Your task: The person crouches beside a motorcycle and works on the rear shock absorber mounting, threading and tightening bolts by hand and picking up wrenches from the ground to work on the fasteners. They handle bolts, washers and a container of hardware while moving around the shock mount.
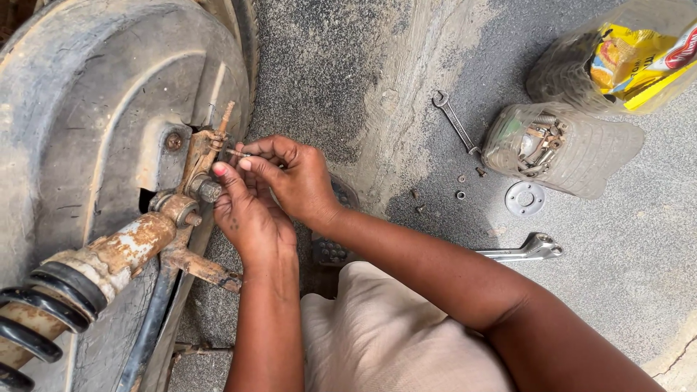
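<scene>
The big grey mudguard [94,94] fills the nine o'clock side, and it curves over the rusty bracket [196,163] so the parts under it stay covered. The rusty shock rod [116,250] with its black spring [36,312] runs down toward seven o'clock and joins that bracket, so that is why your hands meet there.

Your left hand [247,214] comes straight up from six o'clock. Its fingers curl closed around the bracket's round end to keep it from moving.

Your right hand [294,178] reaches in from four o'clock, across your lap. Its thumb and first fingers pinch a thin little pin [236,153] right at the top of the bracket.

The clear bag of spare parts [559,149], the spanner [455,122] and the silver lever [526,250] lie on the ground near three o'clock, close enough to grab.
</scene>
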